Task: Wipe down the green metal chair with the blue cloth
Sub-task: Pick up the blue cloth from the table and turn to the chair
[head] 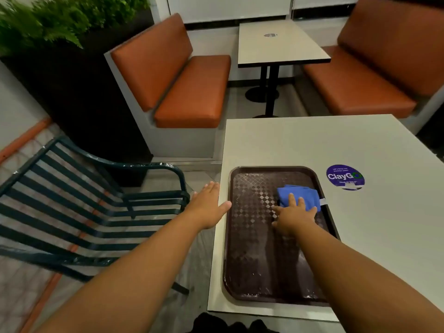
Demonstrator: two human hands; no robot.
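The green metal chair [79,207] with slatted seat and back stands at the left, beside the table. A folded blue cloth [299,194] lies in the far right corner of a brown tray [252,236]. My right hand [294,218] rests flat on the tray with spread fingers, fingertips lying on the cloth's near edge, not gripping it. My left hand [207,206] hovers open, fingers apart, over the gap between the chair's armrest and the table's left edge. It holds nothing.
The tray sits on a white table [360,224] with a round purple sticker [345,177]. Orange booth benches [182,92] and a second table [278,44] stand behind. A dark planter with ferns [48,22] rises at the far left.
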